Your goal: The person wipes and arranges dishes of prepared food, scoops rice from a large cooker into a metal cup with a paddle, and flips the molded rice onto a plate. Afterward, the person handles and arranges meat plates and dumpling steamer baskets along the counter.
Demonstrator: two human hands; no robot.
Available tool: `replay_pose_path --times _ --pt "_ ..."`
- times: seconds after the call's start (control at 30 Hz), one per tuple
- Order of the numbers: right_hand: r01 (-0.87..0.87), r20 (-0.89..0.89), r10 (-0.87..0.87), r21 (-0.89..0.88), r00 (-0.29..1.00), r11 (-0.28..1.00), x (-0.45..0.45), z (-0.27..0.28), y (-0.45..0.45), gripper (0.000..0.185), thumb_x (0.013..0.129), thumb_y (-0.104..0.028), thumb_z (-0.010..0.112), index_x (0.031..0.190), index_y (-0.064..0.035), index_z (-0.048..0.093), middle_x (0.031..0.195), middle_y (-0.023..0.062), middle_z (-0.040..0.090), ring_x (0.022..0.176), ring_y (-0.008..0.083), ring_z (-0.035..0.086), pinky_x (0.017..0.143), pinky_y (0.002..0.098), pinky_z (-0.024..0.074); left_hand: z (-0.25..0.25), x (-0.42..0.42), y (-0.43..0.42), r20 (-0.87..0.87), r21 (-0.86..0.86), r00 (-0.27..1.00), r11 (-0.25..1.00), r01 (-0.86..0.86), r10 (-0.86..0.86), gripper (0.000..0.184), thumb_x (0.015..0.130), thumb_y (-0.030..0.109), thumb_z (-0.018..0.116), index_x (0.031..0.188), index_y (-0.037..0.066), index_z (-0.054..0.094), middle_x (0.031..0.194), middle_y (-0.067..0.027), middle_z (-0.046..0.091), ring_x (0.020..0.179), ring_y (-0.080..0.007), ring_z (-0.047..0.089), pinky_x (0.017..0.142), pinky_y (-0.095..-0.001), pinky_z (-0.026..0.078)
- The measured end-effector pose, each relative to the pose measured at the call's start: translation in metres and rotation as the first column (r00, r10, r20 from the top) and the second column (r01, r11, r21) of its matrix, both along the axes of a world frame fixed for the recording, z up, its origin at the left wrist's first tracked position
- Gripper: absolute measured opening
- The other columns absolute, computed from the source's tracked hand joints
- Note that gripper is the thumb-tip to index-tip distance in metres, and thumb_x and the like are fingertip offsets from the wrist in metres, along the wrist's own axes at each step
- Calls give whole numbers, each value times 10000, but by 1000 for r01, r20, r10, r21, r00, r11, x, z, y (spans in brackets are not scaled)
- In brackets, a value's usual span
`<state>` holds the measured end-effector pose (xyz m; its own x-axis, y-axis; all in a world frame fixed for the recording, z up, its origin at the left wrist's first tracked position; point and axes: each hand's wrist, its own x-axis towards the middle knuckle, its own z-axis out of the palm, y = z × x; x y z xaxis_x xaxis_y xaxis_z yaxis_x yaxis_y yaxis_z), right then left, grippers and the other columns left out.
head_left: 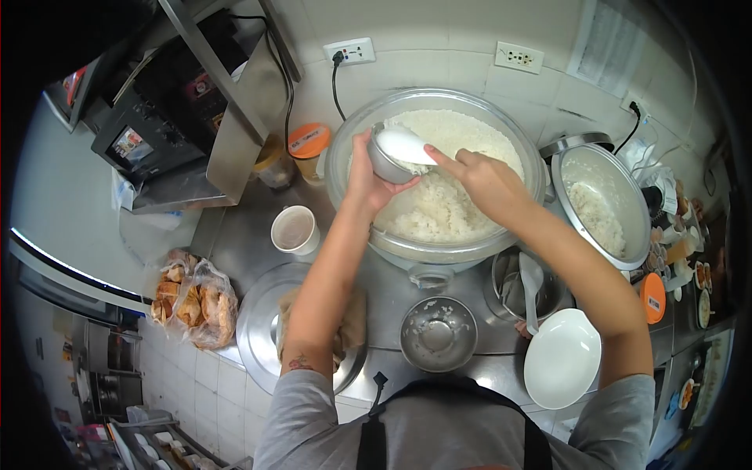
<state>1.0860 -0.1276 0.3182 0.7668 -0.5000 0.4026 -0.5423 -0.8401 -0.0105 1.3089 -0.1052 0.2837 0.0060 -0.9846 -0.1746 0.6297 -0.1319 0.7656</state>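
Note:
A large rice cooker [407, 249] full of white rice [442, 211] stands against the tiled wall. Over its left half, my left hand [366, 186] grips a small metal bowl [383, 165], tilted to the right. My right hand [487, 182] is closed on a white rice paddle [402, 144], index finger stretched along it. The paddle's broad face lies over the bowl's mouth, and some rice shows at the bowl's lower rim. How much rice the bowl holds is hidden by the paddle.
Near the front edge are a second metal bowl [439, 335], a white oval dish [562, 360] and a pot [501, 286] with a spoon [531, 283]. A smaller rice pot [603, 164] stands right; a white cup [295, 230], round lid [258, 325] and bagged bread [205, 307] lie left.

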Motion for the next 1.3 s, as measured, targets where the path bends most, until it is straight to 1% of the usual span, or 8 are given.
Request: replay_pose_path --times 0.07,0.17,0.57,0.7,0.9,1.0,1.2,1.3 --pt "5 7 -6 67 1000 998 -1 -6 0 659 789 3 529 1386 -265 453 885 138 600 766 316 630 714 415 527 -2 -3 2 -17 -1 999 1000 -29 29 693 879 603 349 1338 90 431 1332 -156 486 1210 -322 499 934 -544 441" --pt "-108 389 -27 321 921 941 -6 -5 -20 619 815 -28 534 1386 -255 454 876 144 613 747 325 630 714 416 523 6 -7 7 -52 -52 998 998 -37 35 697 873 590 362 1331 69 436 1333 -178 479 1211 -339 493 947 -564 421" --pt "-96 151 92 17 984 995 -6 -20 -29 592 846 -44 536 1374 -304 467 816 102 584 698 282 604 655 401 521 5 0 5 -25 -78 998 996 50 -52 726 815 537 407 1373 73 403 1385 -168 443 1255 -362 454 1000 -601 367" --pt "-92 285 43 164 958 982 -19 22 -32 562 850 -32 559 1346 -293 516 840 111 553 748 270 552 707 372 480 19 -7 15 -88 -41 995 999 32 -35 758 814 598 378 1356 71 430 1347 -180 472 1227 -363 477 944 -557 429" --pt "-218 261 221 -43 940 975 -10 3 -15 525 853 -27 565 1296 -308 569 856 94 539 742 246 535 705 345 446 24 -4 16 -100 97 994 994 43 -33 759 845 627 300 1362 84 421 1338 -191 470 1167 -419 510 899 -485 488" --pt "-129 222 95 142 970 981 1 -3 -23 503 886 -46 539 1299 -332 563 846 98 524 749 223 526 720 347 438 16 5 14 -111 11 968 974 228 -226 765 846 636 295 1358 83 423 1316 -192 489 1132 -447 527 889 -482 490" --pt "-48 304 -103 452 947 891 13 14 -30 389 938 -225 533 1320 -296 544 653 96 527 584 244 473 631 389 437 31 23 35 -75 30 993 995 -92 94 664 849 604 344 1328 162 468 1339 -125 484 1200 -444 459 957 -516 427" --pt "90 -60 -76 301 995 949 33 14 -37 314 887 -172 552 1185 -203 648 771 121 643 718 292 612 691 398 499 29 48 40 -75 -69 976 975 -209 204 653 888 553 311 1358 115 428 1370 -172 450 1204 -470 441 962 -533 425"
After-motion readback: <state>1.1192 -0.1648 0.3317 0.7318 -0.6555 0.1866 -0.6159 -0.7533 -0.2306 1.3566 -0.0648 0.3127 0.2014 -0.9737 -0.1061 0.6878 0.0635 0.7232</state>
